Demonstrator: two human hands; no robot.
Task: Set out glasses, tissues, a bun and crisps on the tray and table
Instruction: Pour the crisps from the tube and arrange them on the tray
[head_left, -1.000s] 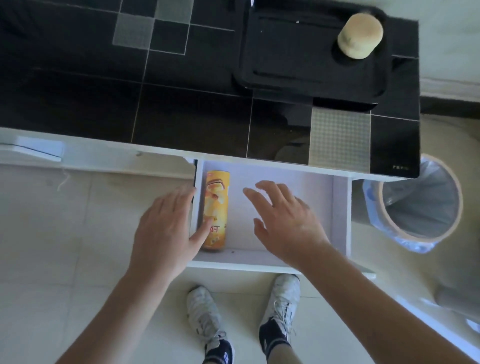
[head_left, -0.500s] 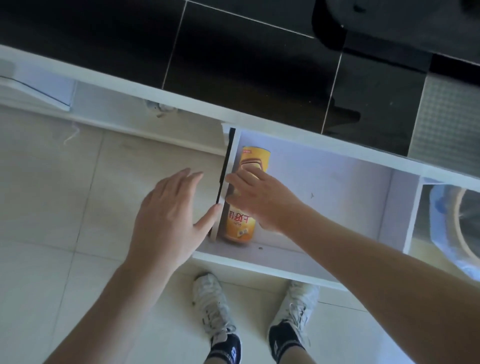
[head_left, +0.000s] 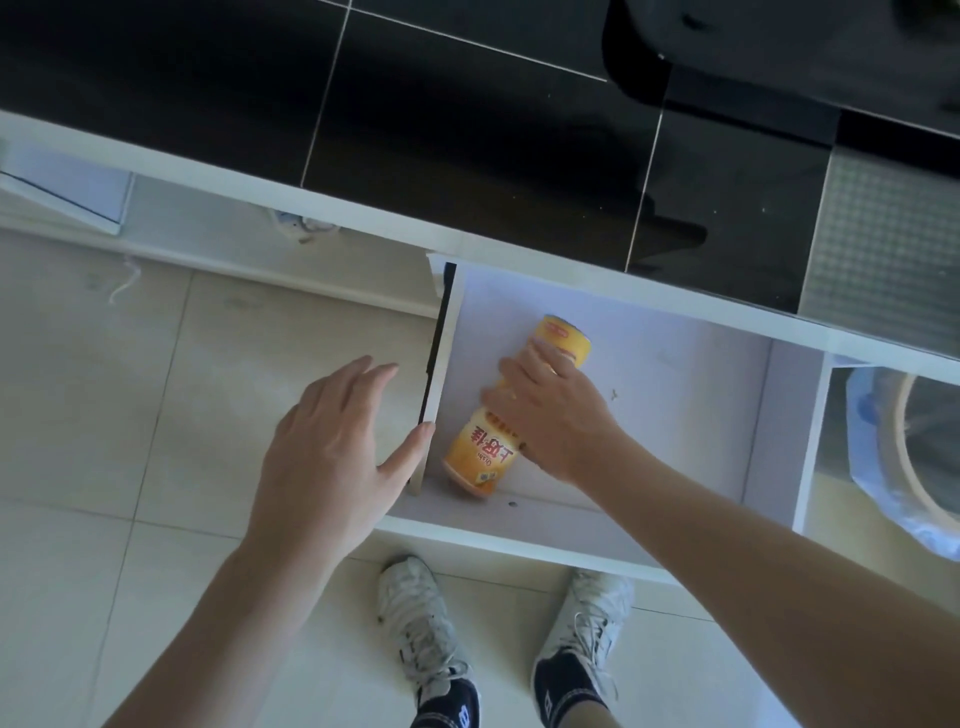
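A yellow-orange tube of crisps (head_left: 485, 452) lies tilted inside the open white drawer (head_left: 691, 415) under the black table top. My right hand (head_left: 550, 415) grips the tube round its middle, fingers curled over it. My left hand (head_left: 337, 457) is spread flat, with its thumb touching the drawer's left side wall. A corner of the black tray (head_left: 779, 47) shows at the top right on the table. The bun is out of view.
The black tiled table top (head_left: 441, 130) with a white edge fills the top. A bin with a pale blue liner (head_left: 904, 447) stands right of the drawer. My feet in white trainers (head_left: 426, 623) stand on the tiled floor below.
My right hand reached to the crisps tube, closed round it and swung its far end rightwards, away from the drawer's left wall. The view dropped closer, so the bun left the frame.
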